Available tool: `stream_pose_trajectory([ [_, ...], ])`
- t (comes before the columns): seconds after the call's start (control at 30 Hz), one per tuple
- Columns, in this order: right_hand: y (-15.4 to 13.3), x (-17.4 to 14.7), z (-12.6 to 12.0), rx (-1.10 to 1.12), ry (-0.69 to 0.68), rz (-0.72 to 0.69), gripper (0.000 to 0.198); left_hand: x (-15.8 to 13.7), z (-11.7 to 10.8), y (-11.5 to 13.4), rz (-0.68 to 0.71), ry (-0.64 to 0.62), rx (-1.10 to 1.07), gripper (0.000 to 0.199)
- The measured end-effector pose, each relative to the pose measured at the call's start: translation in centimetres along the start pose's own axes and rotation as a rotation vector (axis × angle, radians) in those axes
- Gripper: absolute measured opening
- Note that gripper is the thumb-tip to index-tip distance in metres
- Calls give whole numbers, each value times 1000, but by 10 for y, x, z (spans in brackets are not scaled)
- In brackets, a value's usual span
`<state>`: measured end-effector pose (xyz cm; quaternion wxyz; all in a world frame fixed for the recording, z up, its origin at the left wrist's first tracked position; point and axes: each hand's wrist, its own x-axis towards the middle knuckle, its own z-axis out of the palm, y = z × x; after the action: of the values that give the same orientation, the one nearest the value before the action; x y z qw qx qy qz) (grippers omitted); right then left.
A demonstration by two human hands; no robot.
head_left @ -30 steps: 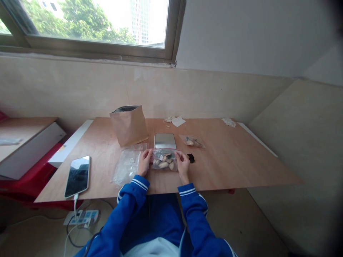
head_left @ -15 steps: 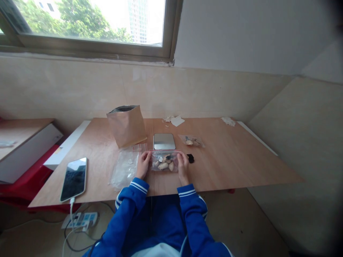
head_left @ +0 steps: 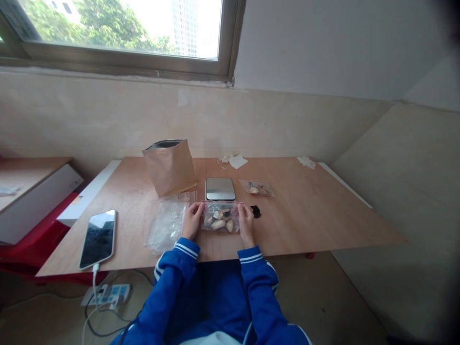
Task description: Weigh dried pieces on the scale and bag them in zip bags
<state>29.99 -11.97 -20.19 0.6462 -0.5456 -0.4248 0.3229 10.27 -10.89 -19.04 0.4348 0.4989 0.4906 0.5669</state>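
A clear zip bag [head_left: 235,225] with a red seal strip holds several pale, stone-like pieces, a dark piece and a small white label. My left hand [head_left: 193,219] pinches its upper left corner, and my right hand [head_left: 246,222] grips the upper right corner. The bag is stretched between them just in front of a small flat scale [head_left: 220,189] with a silver top. Beside my left hand lies a stack of empty clear zip bags [head_left: 167,225]. Close to my right hand is a small black object [head_left: 255,211] whose kind I cannot make out.
A brown paper pouch [head_left: 171,167] stands open at the back left. Another filled clear bag [head_left: 264,189] lies right of the scale. A charging phone [head_left: 98,238] rests near the left edge; paper scraps [head_left: 237,161] lie at the back.
Both hands stay on the bag's top corners. The bag's lower part has shifted slightly, and the pieces inside lie a little differently.
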Motion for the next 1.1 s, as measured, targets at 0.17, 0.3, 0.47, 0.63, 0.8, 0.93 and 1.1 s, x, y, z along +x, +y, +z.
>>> stream_pose_trajectory([
  [0.17, -1, -1, 2, 24, 19, 13, 36, 0, 1, 0, 5, 51, 17, 35],
  [0.3, 2, 0, 2, 27, 79, 8, 39, -2, 1, 3, 8, 54, 32, 34],
  [0.47, 2, 0, 0, -25, 76, -13, 43, -5, 4, 4, 26, 54, 45, 32],
  [0.63, -2, -1, -1, -119, 67, -98, 48, -8, 5, 3, 28, 48, 63, 32],
  [0.8, 2, -1, -1, -110, 73, -101, 48, -8, 5, 3, 31, 31, 103, 31],
  [0.93, 9, -1, -1, -42, 102, -56, 47, -8, 5, 4, 71, 38, 130, 28],
  [1.1, 7, -2, 0, -45, 110, -56, 43, -9, 4, 6, 105, 45, 137, 26],
])
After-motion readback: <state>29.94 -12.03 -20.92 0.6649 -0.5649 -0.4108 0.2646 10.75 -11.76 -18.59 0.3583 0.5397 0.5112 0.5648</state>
